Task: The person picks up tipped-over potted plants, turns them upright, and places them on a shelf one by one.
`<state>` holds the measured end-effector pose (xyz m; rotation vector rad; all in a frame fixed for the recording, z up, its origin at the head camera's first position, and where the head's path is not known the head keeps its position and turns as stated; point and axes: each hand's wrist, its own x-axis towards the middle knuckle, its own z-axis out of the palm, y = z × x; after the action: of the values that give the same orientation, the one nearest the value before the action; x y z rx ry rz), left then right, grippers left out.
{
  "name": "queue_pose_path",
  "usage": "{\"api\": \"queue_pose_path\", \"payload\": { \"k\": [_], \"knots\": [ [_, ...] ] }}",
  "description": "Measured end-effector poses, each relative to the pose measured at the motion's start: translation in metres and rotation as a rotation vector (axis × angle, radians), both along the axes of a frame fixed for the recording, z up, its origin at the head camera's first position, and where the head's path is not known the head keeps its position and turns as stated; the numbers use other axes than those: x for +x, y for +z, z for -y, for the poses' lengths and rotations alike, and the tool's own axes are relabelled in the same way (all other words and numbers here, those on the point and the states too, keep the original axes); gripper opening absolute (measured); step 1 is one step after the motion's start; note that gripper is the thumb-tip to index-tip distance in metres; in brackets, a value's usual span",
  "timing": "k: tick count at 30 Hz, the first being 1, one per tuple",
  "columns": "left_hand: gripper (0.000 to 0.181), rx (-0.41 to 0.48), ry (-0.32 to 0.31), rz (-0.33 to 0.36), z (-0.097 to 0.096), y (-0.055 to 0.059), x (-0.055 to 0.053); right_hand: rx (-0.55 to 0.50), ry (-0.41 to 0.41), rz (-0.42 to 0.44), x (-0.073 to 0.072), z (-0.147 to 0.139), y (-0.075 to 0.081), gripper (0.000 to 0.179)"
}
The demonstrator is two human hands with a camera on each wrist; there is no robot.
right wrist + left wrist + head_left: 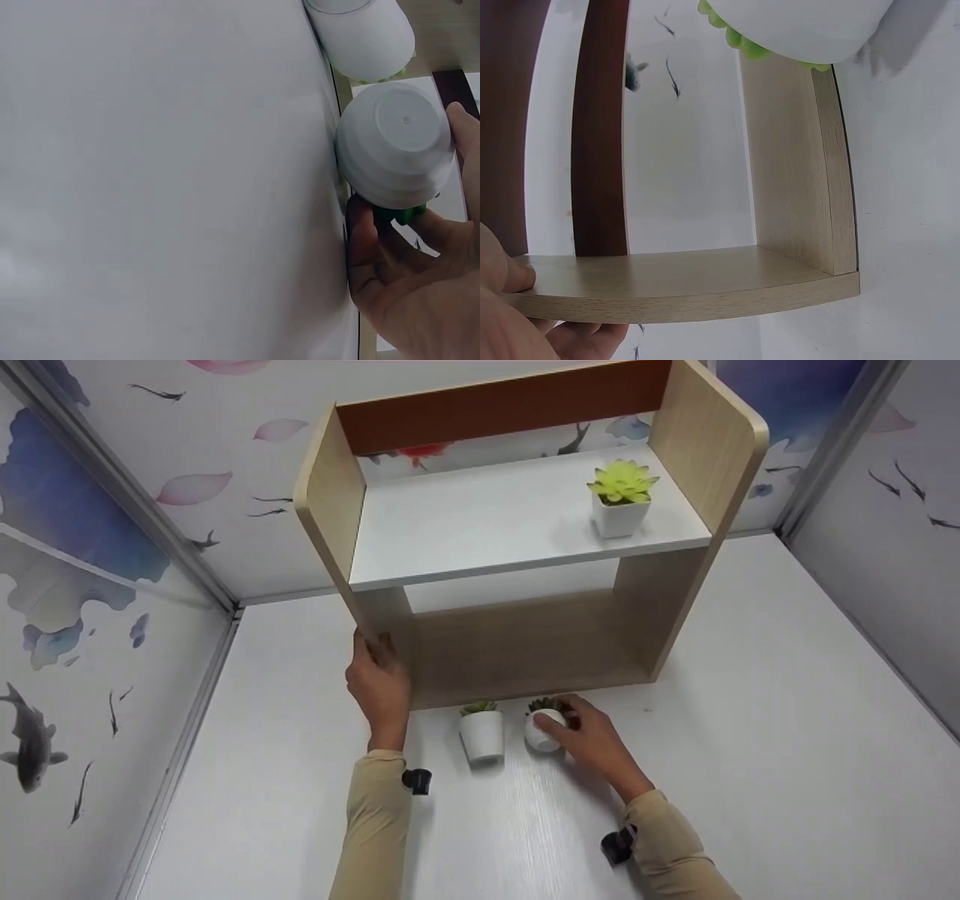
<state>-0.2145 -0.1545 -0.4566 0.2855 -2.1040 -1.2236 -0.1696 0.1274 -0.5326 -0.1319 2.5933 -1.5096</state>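
My left hand [379,686] grips the front edge of the left side panel of a light wood shelf unit [517,652], with the thumb inside and fingers outside in the left wrist view. My right hand [596,739] holds a small round white pot [541,735] with a dark green succulent, thumb on one side and fingers round the other. Its base faces the camera in the right wrist view, and the leaves point toward the shelf. Beside it, a taller white pot [482,737] with a green succulent lies on its side, leaves toward the shelf.
A square white pot [619,517] with a yellow-green succulent stands on the right of the white upper shelf board [480,517]. The unit stands on a white table [787,697]. Printed wall panels [112,585] enclose the table at the back and sides.
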Motion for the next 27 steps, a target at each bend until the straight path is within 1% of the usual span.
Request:
{"api": "queue_pose_path", "payload": {
  "k": [9,15,23,27],
  "knots": [
    [0.037,0.007,-0.008,-0.014,0.001,-0.002,-0.001,-0.040,0.026,0.003,0.003,-0.002,0.000,0.052],
    [0.039,0.010,-0.010,0.001,0.001,-0.002,0.000,-0.040,0.035,-0.007,0.007,-0.003,0.001,0.052],
    [0.038,0.010,-0.018,-0.014,0.001,-0.001,0.001,-0.049,0.043,-0.001,0.012,-0.002,0.001,0.052],
    [0.038,0.009,-0.021,-0.015,0.001,-0.001,0.001,-0.047,0.035,0.003,0.013,-0.001,0.001,0.053]
  ]
}}
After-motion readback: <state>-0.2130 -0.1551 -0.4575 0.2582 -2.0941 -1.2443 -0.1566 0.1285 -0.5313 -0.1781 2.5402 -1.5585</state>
